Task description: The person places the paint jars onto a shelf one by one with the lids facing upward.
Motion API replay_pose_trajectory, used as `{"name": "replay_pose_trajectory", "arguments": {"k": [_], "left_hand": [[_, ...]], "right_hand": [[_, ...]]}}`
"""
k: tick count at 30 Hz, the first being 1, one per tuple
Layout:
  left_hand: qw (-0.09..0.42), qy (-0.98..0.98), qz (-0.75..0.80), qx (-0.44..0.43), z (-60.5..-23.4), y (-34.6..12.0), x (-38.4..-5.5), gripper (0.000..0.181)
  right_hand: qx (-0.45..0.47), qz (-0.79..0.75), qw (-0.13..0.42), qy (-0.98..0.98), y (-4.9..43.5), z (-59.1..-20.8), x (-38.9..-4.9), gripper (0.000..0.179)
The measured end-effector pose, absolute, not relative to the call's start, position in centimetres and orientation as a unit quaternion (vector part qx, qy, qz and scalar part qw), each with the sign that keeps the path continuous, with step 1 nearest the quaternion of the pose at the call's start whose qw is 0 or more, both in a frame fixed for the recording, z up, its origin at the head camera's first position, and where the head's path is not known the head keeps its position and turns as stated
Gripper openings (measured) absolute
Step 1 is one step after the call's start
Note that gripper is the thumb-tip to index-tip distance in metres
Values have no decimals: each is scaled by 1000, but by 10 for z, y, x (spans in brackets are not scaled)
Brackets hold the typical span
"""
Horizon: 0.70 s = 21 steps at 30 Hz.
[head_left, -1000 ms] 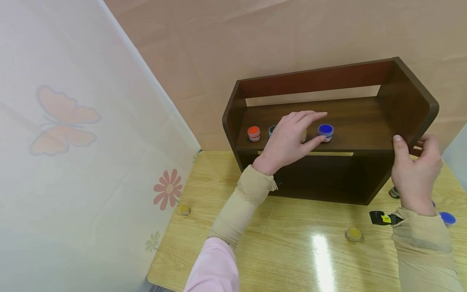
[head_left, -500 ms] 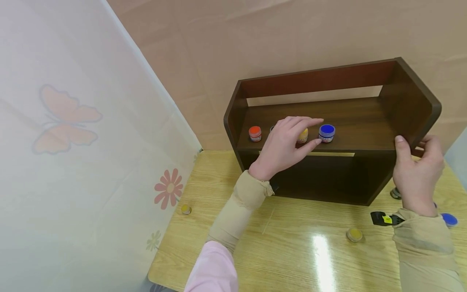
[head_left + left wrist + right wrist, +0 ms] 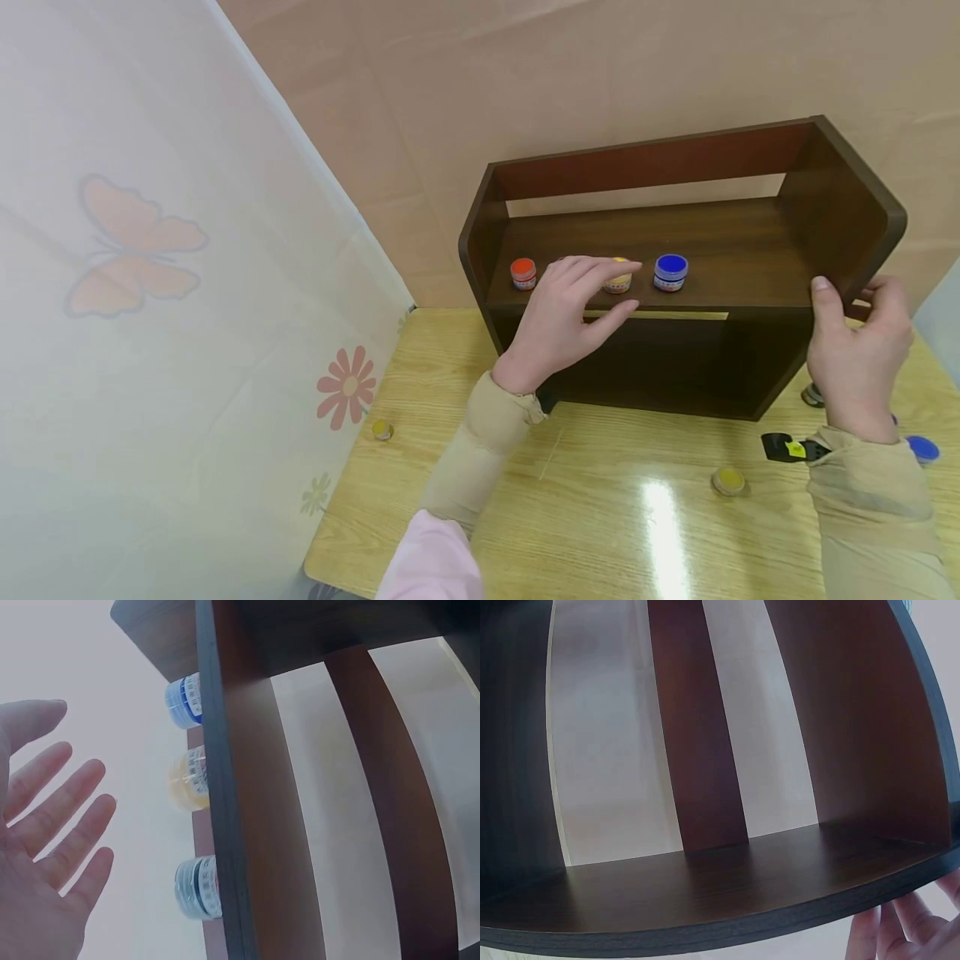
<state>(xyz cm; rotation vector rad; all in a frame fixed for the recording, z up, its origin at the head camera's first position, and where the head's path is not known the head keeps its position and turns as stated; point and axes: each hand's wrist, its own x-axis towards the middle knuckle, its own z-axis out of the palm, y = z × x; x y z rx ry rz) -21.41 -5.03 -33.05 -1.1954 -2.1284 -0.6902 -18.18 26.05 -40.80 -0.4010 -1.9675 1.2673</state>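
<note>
A dark brown wooden shelf (image 3: 720, 225) stands on the table. Along its upper board sit small paint jars: a red-orange jar (image 3: 523, 275), a grey-looking jar (image 3: 199, 889), a yellow jar (image 3: 618, 285) and a blue jar (image 3: 671, 273). My left hand (image 3: 562, 321) hovers before the board, fingers extended and thumb apart, holding nothing. It hides the grey-looking jar in the head view; the left wrist view has a gap between this hand and the jars. At the shelf's right side, my right hand (image 3: 858, 354) grips the panel, thumb on the front, fingers round the outside.
On the wooden table (image 3: 600, 525) lie a yellow-topped jar (image 3: 728, 482) in front and another small yellow jar (image 3: 382, 430) at left. A blue-topped jar (image 3: 922, 450) and a dark jar (image 3: 812, 396) sit near my right wrist. A patterned curtain (image 3: 187, 375) borders the left.
My left hand has drawn back left and toward me, away from the blue jar, exposing more of the yellow jar. The right hand keeps its grip on the shelf.
</note>
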Motion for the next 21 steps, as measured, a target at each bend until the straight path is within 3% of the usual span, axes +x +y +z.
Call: {"name": "replay_pose_trajectory", "arguments": {"k": [21], "left_hand": [[295,-782,-397,-379,-358,-119,-176,36]], "right_hand": [[-155,487,363,-779,259,-408,-180,32]]}}
